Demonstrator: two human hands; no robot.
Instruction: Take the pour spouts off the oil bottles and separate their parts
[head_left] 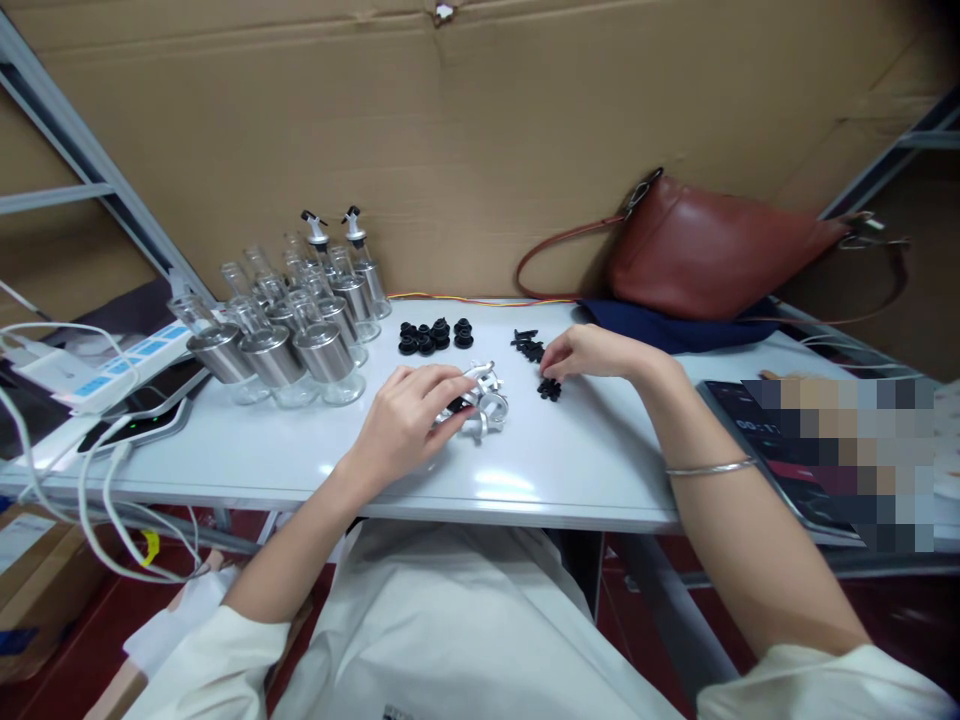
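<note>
My left hand (409, 415) is closed, thumb and fingers round a silver pourer part that shows some black at the fingertips. Right beside it lie several loose silver pourer parts (493, 408) on the white table (592, 460). My right hand (596, 352) reaches in from the right, its fingertips pinched together at the edge of a small heap of tiny black pieces (550, 389). Whatever sits between those fingertips is too small to make out. Just behind are more thin black pieces (528, 345). Black ribbed stoppers (435, 337) stand in a cluster farther back.
Several glass bottles with steel sleeves (271, 357) fill the left; two at the back carry pourers (354, 226). A power strip (127, 365) with white cables lies far left. A brown bag (720, 250) rests on dark blue cloth (675, 328). At right is a tablet-like screen (757, 430).
</note>
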